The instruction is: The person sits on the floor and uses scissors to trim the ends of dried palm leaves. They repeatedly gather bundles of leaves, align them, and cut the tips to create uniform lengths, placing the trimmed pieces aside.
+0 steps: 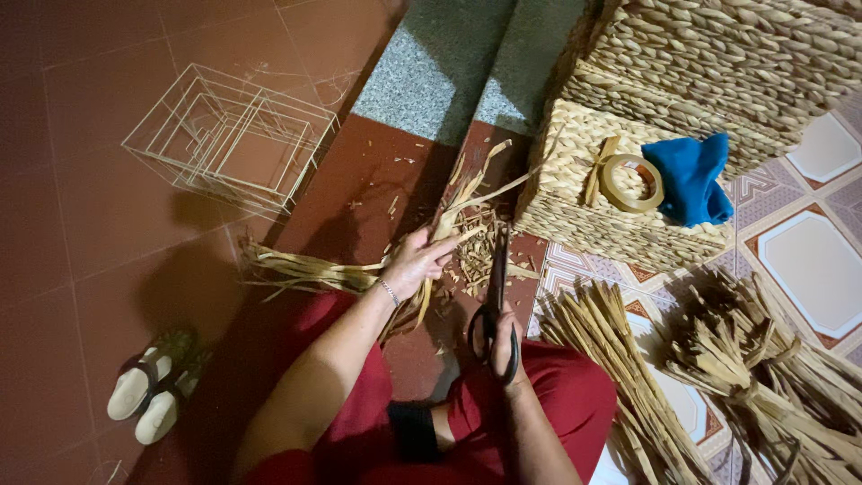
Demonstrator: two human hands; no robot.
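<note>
While hands grip, basket (620, 193) edge crowds scissors (496, 305).

Red tiled floor (81, 207) with wire frames (232, 135) and sandals (151, 386) lying left, woven baskets (628, 189) and straw bundles (682, 377) right.

L hand (415, 260) fingers pinched shut, arm outstretched; R hand (499, 341) fisted, near lap.

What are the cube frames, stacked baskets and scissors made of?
Cube frames: thin pale wire, likely coated metal, by the straight rigid rods. Stacked baskets: braided dried plant fibre, matte tan, rope-like weave. Scissors: dark metal blades, dull; black handles, plastic perhaps.
</note>
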